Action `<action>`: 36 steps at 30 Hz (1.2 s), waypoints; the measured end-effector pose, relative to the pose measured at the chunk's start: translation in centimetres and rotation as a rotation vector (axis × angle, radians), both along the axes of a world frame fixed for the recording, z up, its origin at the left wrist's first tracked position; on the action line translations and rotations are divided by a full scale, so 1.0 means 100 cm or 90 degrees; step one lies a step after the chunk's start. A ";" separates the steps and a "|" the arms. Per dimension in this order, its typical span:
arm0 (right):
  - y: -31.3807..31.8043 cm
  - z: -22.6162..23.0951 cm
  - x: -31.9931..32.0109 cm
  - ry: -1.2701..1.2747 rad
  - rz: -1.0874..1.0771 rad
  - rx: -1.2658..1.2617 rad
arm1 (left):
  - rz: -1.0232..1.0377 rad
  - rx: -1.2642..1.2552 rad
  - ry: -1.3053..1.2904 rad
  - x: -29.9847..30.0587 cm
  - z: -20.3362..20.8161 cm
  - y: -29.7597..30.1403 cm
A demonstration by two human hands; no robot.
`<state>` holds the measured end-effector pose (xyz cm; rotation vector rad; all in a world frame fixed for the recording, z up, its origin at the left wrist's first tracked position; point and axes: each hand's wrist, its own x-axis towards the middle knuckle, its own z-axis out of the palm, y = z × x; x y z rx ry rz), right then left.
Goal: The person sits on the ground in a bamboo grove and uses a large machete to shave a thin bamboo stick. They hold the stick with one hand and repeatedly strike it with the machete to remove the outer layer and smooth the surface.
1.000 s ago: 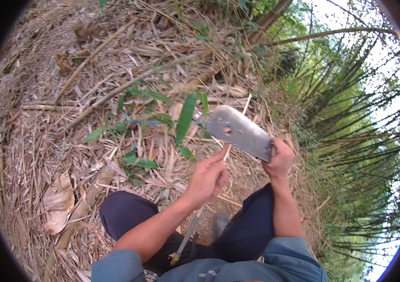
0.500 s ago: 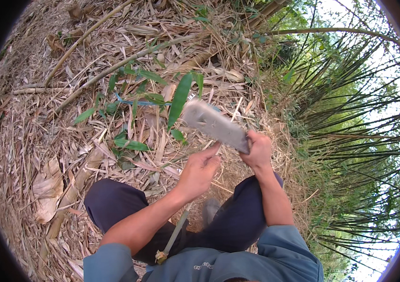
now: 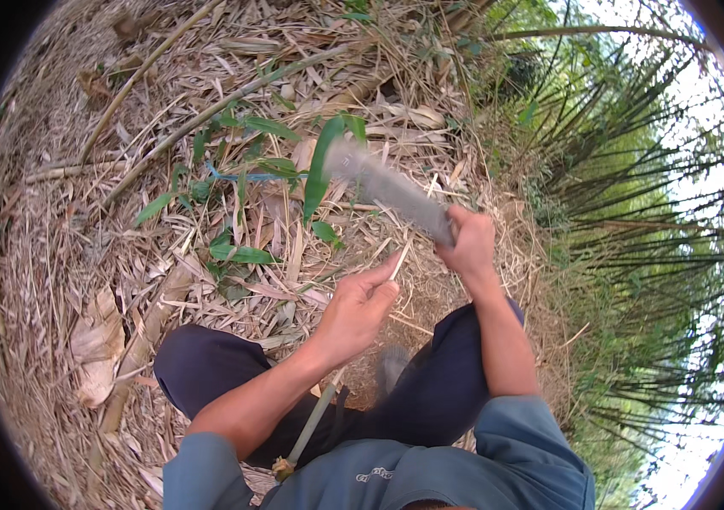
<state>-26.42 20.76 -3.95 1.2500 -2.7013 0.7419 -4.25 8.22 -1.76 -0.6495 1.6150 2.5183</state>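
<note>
My left hand [image 3: 357,313] is closed around a thin bamboo stick [image 3: 314,427]. The stick's pale, whittled end pokes out past my thumb and fingertips, while its greener, thicker end slants down to my lap. In my closed right hand [image 3: 471,246] is the handle end of a broad grey machete [image 3: 392,192]. Its blade, smeared by motion, reaches left and away over the ground, beyond the stick's tip and apart from it in the picture. The machete's handle is mostly hidden by my fingers.
Dry bamboo leaves [image 3: 48,280] cover the ground. Ahead are a green leafy sprig [image 3: 247,254] and long fallen canes [image 3: 209,121]. A curled dry sheath [image 3: 96,348] lies at left, and bamboo stalks [image 3: 651,225] rise at right. My bent knees [image 3: 209,365] flank the stick.
My right hand and the machete have moved farther away from me, off the stick's tip. My left hand stays almost in place, still gripping the stick.
</note>
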 end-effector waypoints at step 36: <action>0.002 -0.008 0.014 0.130 0.158 -0.034 | 0.183 0.151 0.075 -0.007 0.001 0.005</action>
